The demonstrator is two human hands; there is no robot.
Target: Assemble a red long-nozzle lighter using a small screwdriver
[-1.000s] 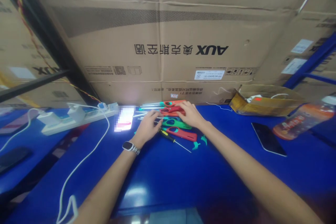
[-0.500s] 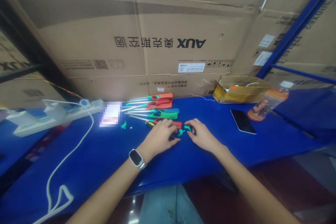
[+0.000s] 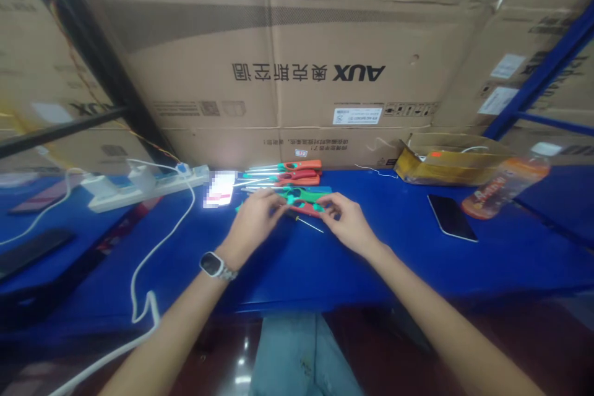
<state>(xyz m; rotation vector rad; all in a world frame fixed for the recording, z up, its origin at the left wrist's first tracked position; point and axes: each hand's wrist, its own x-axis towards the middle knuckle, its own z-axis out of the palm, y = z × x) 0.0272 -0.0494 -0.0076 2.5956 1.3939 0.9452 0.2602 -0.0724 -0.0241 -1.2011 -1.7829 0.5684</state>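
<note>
Several long-necked gas lighters lie side by side on the blue table, among them an orange one (image 3: 304, 165), a green one (image 3: 309, 196) and a red one (image 3: 307, 210) nearest me. My left hand (image 3: 257, 216), with a watch (image 3: 212, 264) on its wrist, is closed at the red lighter's neck end, a small green plastic part (image 3: 290, 200) at its fingertips. Beside the red handle's other end, my right hand (image 3: 347, 221) pinches another small green plastic part (image 3: 318, 206). A thin screwdriver (image 3: 310, 225) lies just in front, its handle partly hidden by my left hand.
A white power strip (image 3: 114, 197) with plugs and a cable (image 3: 153, 250) stands at left, a lit screen (image 3: 227, 180) near it. At right are a dark phone (image 3: 450, 218), an orange drink bottle (image 3: 505, 185) and a yellow box (image 3: 439, 167). Large cartons (image 3: 315, 31) stand behind.
My hands have moved from the table in front of the lighters up to the red lighter, farther apart, with green parts at the fingertips. The screwdriver's shaft now shows. The view has shifted left.
</note>
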